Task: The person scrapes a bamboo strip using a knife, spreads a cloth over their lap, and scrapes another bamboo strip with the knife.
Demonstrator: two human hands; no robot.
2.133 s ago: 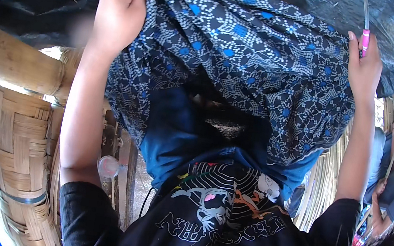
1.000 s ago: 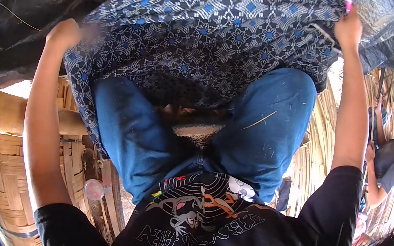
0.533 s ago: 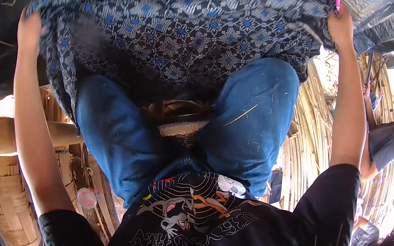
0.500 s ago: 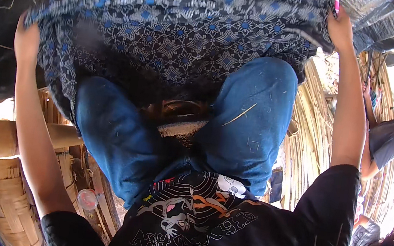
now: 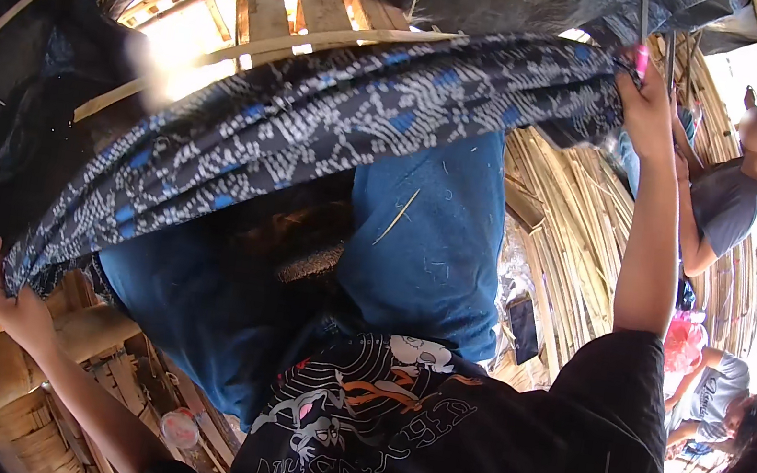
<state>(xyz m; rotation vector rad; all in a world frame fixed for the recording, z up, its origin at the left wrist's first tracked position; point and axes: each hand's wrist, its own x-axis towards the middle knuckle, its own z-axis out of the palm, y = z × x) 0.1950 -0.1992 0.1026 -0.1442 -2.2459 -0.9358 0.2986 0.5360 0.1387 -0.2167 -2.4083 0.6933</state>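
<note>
A dark cloth point(image 5: 317, 121) with a white and blue pattern stretches between my two hands, gathered into a long band. It slants from the lower left to the upper right, above my knees in blue jeans point(image 5: 427, 234). My left hand point(image 5: 18, 307) is closed on its near left end, fingers partly hidden by the fabric. At the far right, my right hand point(image 5: 645, 114) grips the other end. A small pink thing point(image 5: 642, 58) sticks up beside the right fingers; its kind cannot be made out.
Black plastic sheeting point(image 5: 23, 80) hangs at the left and overhead. Bamboo slats point(image 5: 569, 225) line the right side, near a dark phone-like rectangle point(image 5: 523, 328). A clear plastic cup point(image 5: 179, 426) is at lower left. One person point(image 5: 731, 204) and another point(image 5: 715, 390) are at right.
The cloth was spread broadly before my knees and is now a narrow, slanting band. My left hand has come down toward me; my right hand has lowered slightly.
</note>
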